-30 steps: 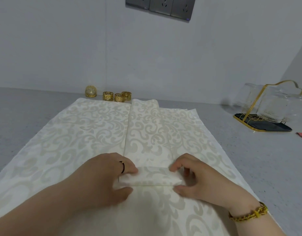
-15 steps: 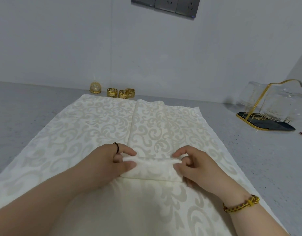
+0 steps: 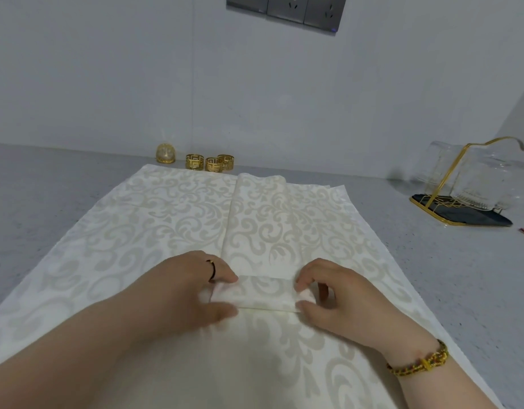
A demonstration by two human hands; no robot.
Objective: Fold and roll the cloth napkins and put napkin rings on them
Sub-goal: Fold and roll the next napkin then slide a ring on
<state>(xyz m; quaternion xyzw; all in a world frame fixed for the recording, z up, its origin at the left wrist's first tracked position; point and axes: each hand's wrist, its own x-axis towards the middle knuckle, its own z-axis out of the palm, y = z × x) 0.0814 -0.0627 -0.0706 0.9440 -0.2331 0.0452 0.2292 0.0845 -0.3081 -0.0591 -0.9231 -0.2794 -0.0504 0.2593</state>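
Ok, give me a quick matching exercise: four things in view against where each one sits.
Things:
1. gold napkin rings
2. rolled napkin end
3. glasses on the gold rack
4. wall sockets

Places:
A. high on the wall
B. pinched between the left hand and right hand
C. far right of the counter
D. just beyond the spread cloth, at the foot of the wall

Pairs: 1-D, 2-B, 3-C, 4-A.

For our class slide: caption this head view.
Left hand and right hand pinch the folded napkin at its rolled end; gold napkin rings behind.
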